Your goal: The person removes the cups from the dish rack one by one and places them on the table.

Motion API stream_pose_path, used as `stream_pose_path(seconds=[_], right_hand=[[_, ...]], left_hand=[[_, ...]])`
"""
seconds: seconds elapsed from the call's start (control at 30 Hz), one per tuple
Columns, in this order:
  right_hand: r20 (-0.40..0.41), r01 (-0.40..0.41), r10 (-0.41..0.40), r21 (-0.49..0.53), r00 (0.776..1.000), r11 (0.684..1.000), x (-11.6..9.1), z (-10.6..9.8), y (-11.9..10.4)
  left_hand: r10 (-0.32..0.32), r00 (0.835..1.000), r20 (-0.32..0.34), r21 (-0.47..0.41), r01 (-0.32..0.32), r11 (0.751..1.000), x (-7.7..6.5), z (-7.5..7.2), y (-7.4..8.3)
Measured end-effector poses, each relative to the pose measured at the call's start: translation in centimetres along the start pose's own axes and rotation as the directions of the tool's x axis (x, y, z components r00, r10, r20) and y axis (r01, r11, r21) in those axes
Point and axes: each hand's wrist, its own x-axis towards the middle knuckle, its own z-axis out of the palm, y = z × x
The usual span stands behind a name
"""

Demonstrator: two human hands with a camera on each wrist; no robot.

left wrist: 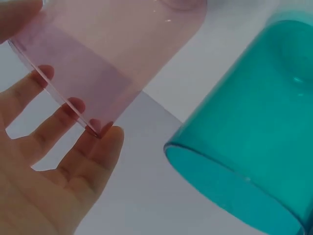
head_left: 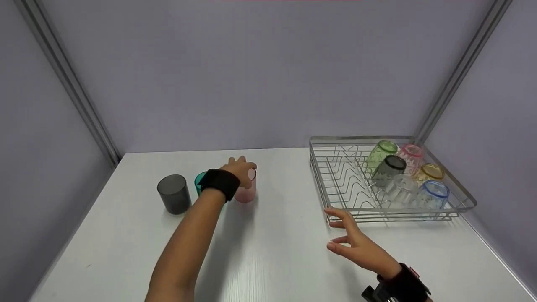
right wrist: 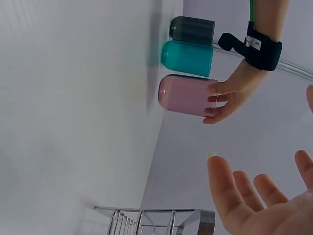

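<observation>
My left hand (head_left: 241,171) reaches down over a clear pink drinking glass (head_left: 246,194) that stands upright on the table. Its thumb and fingers grip the glass around the rim, as the left wrist view shows with the pink wall (left wrist: 127,58) between them. Just left of it, a teal glass (head_left: 199,181) is partly hidden behind my wrist; its open rim faces up. A dark grey glass (head_left: 175,196) stands upright farther left. My right hand (head_left: 361,249) hovers by the near left corner of the wire rack, fingers spread and holding nothing.
On the right, a metal wire dish rack (head_left: 321,180) holds several upside-down glasses, among them a green one (head_left: 381,154), a black one (head_left: 388,170) and a blue-rimmed one (head_left: 432,195). Pale panels (head_left: 268,75) wall in the white table (head_left: 285,260) at the back and sides.
</observation>
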Motion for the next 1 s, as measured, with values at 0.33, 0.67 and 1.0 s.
stream_pose_path(seconds=[0.33, 0.67, 1.0], right_hand=[[0.023, -0.019, 0.018, 0.022, 1.0, 1.0, 0.1, 0.0, 0.3], [0.036, -0.039, 0.038, 0.036, 0.999, 0.999, -0.2, 0.3, 0.6], [0.024, -0.026, 0.026, 0.029, 0.999, 0.999, -0.4, 0.4, 0.3]], left_hand=[[0.007, 1.0, -0.012, -0.01, -0.007, 1.0, 0.6, 0.8, -0.1], [0.003, 1.0, 0.031, 0.026, -0.004, 1.0, 0.5, 1.1, 0.4], [-0.041, 0.999, 0.032, -0.025, 0.042, 0.999, -0.2, 1.0, 0.4]])
